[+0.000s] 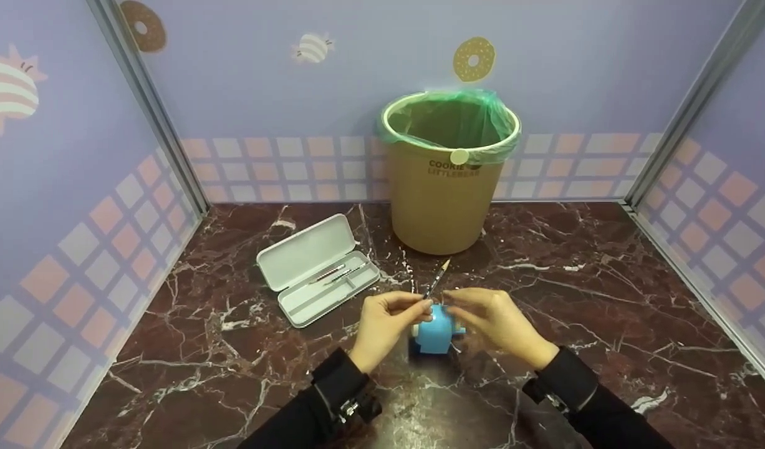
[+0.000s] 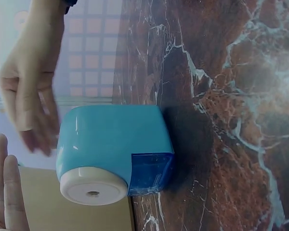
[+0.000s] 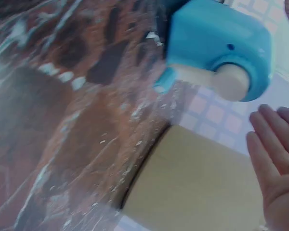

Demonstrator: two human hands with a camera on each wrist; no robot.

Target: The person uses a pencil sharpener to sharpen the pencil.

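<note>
My left hand [image 1: 391, 324] pinches a dark patterned pencil [image 1: 436, 280] between thumb and fingers, its tan end pointing away toward the bin. Right below the fingertips stands a blue crank pencil sharpener [image 1: 435, 333]. The left wrist view shows its white round face with a hole and a dark blue drawer [image 2: 151, 173]; the pencil is out of sight there. To the right of the sharpener is my right hand [image 1: 497, 318], slightly blurred, fingers extended and holding nothing. In the right wrist view its straight fingers [image 3: 274, 139] are beside the sharpener's crank [image 3: 197, 76].
An open light-grey pencil case [image 1: 320, 274] lies to the left with a couple of slim pencils [image 1: 338, 274] inside. Behind the sharpener stands a tan bin [image 1: 444, 199] lined with a green bag [image 1: 497, 115]. Patterned panels enclose the marbled table [image 1: 606, 299] at the back and sides.
</note>
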